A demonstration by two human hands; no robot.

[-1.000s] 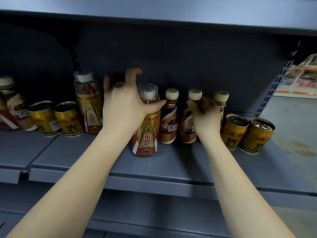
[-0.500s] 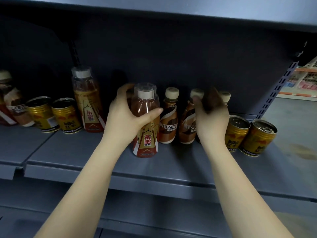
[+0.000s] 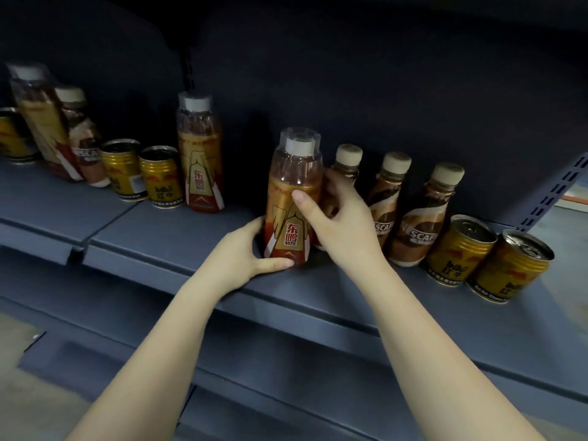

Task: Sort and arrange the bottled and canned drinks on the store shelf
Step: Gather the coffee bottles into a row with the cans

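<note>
held bottle: orange energy-drink bottle (image 3: 292, 202), clear cap, red-and-gold label, upright, base on the grey shelf (image 3: 197, 237) near its front edge. Used as landmark below.
left hand: left hand (image 3: 245, 256) grips the base of the held bottle, thumb along the bottom of the label, fingers behind the bottle out of sight.
right hand: right hand (image 3: 337, 218) grasps the held bottle higher up, thumb pressed on the label front, fingers curled round its right side, between it and the coffee bottle behind.
just right of held bottle: brown coffee bottle (image 3: 345, 163), cream cap, mostly hidden by the right hand.
further right: two more Nescafe bottles (image 3: 386, 198) (image 3: 423, 218), cream caps, standing side by side, the far one touching a can.
far right: two gold cans (image 3: 458, 249) (image 3: 509, 265), touching each other, tilted in the wide-angle view.
left of held bottle: second energy-drink bottle (image 3: 200, 154), same label, upright, well apart, further back.
beyond that: two gold cans on the left (image 3: 122, 168) (image 3: 162, 176), side by side; then one coffee bottle (image 3: 84, 138) and a blurred tall bottle (image 3: 41, 122).
far left edge: part of another gold can (image 3: 12, 138), cut off by the frame.
lower tier: another grey shelf board (image 3: 286, 393) below.
</note>
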